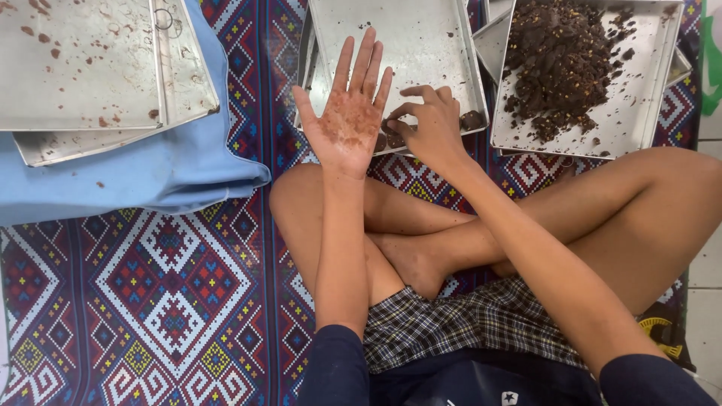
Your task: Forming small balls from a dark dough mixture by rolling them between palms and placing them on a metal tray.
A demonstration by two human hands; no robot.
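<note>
My left hand (350, 113) is held flat and palm up, fingers spread, its palm smeared with brown paste. It holds nothing. My right hand (430, 124) lies just to its right, fingers curled on a small dark brown lump (392, 129) at the near edge of a metal tray (421, 45). More brown lumps (472, 119) sit along that tray's near rim. A second metal tray (647, 98) to the right carries a heap of dark brown crumbly paste (560, 60). I sit cross-legged behind both trays.
Two stained metal trays (83, 68) rest on a folded light blue cloth (150, 169) at the upper left. A patterned purple mat (165, 301) covers the floor. White floor tiles (703, 301) show at the right edge.
</note>
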